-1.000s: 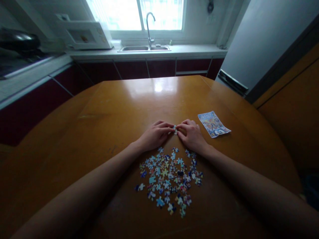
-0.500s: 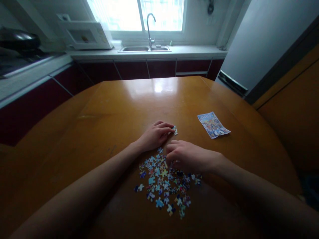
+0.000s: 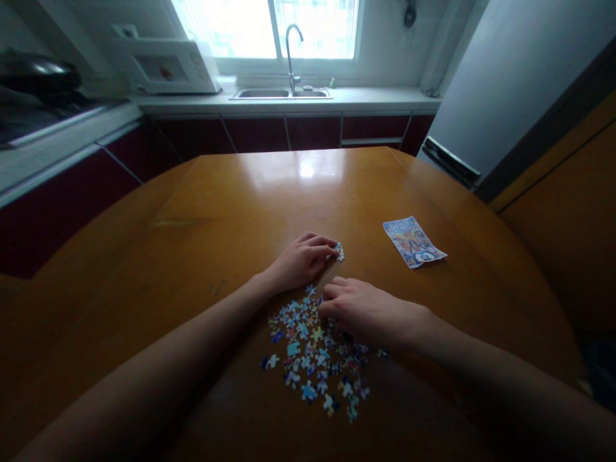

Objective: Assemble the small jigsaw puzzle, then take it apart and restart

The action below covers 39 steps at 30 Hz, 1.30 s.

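Note:
A scatter of small colourful puzzle pieces (image 3: 312,359) lies on the orange wooden table (image 3: 231,205) close to me. My left hand (image 3: 301,262) rests on the table just beyond the scatter, its fingertips pinched on a small joined cluster of pieces (image 3: 339,251). My right hand (image 3: 360,311) lies palm down over the upper right part of the scatter, fingers curled onto the pieces; what they grip is hidden. A printed puzzle picture card (image 3: 412,241) lies flat to the right of both hands.
Beyond the table runs a kitchen counter with a sink and tap (image 3: 289,90) under a bright window, and a microwave (image 3: 166,67) at its left. A grey fridge (image 3: 500,83) stands at the right. A dark pan (image 3: 41,76) sits on the left counter.
My right hand left the small cluster and came back toward me onto the loose pieces, then slid slightly left. My left hand stayed on the cluster.

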Motion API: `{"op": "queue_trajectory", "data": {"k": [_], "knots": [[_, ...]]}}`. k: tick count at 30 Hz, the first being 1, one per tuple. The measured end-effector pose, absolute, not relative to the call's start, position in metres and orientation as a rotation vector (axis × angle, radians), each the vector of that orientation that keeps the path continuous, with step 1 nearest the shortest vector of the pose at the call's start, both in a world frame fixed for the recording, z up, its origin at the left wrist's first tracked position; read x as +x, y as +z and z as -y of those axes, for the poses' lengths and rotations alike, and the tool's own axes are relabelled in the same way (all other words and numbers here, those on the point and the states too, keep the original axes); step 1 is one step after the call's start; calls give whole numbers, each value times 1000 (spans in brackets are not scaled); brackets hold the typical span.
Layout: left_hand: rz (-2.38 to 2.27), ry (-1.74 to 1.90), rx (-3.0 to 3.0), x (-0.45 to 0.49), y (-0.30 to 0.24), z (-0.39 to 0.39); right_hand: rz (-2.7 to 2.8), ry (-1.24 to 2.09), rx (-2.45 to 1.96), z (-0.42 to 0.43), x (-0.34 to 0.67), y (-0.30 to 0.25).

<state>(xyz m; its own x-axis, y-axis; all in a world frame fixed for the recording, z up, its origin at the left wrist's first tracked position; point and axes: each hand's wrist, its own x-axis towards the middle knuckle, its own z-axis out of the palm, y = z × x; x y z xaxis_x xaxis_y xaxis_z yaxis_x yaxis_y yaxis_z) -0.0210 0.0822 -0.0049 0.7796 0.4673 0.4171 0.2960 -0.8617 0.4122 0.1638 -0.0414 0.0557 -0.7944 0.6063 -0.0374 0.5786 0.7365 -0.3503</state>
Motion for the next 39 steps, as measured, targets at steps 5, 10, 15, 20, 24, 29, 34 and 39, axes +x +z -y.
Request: {"op": "queue_trajectory", "data": {"k": [5,10,15,20,24,29,34,39], "knots": [[-589,738,2646,-21,-5,-82,2861,562,-986,42,163,58],[-595,749,2646,-20,-5,-82,2858,539,-1020,45,163,58],[-586,737,2643,-21,-6,-83,2810,512,-1019,47,161,57],[-588,731,2638,-21,-4,-83,2794,714,-1010,44,159,58],[-588,728,2647,-21,-4,-83,2678,935,-1051,42,157,64],[-578,709,2666,-21,-3,-82,2205,817,-1032,34,162,71],[-577,732,2664,-21,-2,-81,1756,448,-1252,16,181,68],[-570,705,2667,-22,-1,-82,1518,429,-1354,-2,195,49]]}}
